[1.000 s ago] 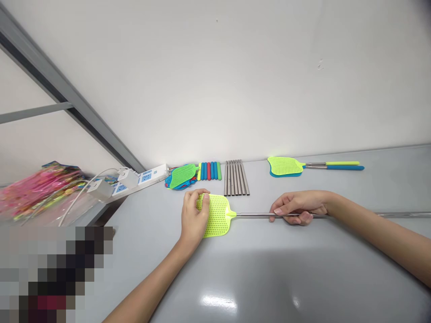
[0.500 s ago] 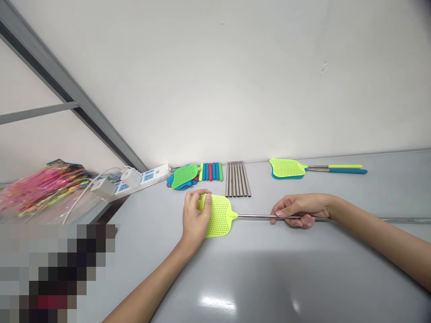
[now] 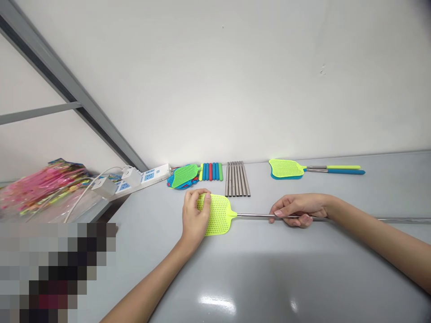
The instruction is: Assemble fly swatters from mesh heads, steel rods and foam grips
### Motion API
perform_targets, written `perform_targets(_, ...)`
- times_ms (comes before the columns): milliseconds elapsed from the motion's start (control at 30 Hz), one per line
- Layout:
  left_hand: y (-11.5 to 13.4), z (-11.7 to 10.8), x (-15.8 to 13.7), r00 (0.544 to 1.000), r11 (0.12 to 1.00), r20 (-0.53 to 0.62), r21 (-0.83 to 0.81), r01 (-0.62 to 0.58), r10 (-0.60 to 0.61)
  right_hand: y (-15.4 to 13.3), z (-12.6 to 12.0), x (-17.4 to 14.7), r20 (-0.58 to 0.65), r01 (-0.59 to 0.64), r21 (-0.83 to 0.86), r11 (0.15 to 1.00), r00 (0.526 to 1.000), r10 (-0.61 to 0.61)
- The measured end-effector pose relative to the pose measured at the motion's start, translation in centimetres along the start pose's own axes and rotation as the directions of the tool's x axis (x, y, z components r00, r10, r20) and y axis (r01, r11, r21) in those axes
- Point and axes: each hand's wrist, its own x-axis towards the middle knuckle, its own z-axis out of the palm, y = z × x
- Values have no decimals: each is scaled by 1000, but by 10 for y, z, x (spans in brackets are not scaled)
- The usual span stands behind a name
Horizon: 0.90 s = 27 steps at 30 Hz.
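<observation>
A yellow-green fly swatter [image 3: 219,217] with a long metal rod lies across the grey table. My left hand [image 3: 196,217] is closed on the left edge of its perforated head, thumb on top. Farther right, my right hand [image 3: 298,211] is wrapped round the rod [image 3: 252,216], which runs on under my forearm past the right edge of view. Behind the swatter lies a row of several metal tubes [image 3: 237,179]. Beside them are several coloured handle grips [image 3: 212,172] and a pile of loose swatter heads [image 3: 185,176], a green one on top.
Two whole swatters, one yellow [image 3: 286,168] and one blue [image 3: 346,171], lie stacked at the back right by the wall. At the left, a power strip [image 3: 151,176] with plugged-in white adapters [image 3: 104,187] stands near bagged pink items [image 3: 43,184]. The lower left is pixelated.
Both hands keep their hold on the swatter with almost no movement. The whole view has shifted very slightly.
</observation>
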Motion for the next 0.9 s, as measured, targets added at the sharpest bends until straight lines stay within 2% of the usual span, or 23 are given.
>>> perform_targets(467, 0, -1, 0, 1000, 1000, -19, -11, -20, 20, 1, -1, 1, -10, 2, -12, 1000, 1000, -2)
perform_targets(900, -1, 0, 0, 1000, 1000, 9, -16, -9, 9, 0, 1, -1, -12, 6, -2, 1000, 1000, -6)
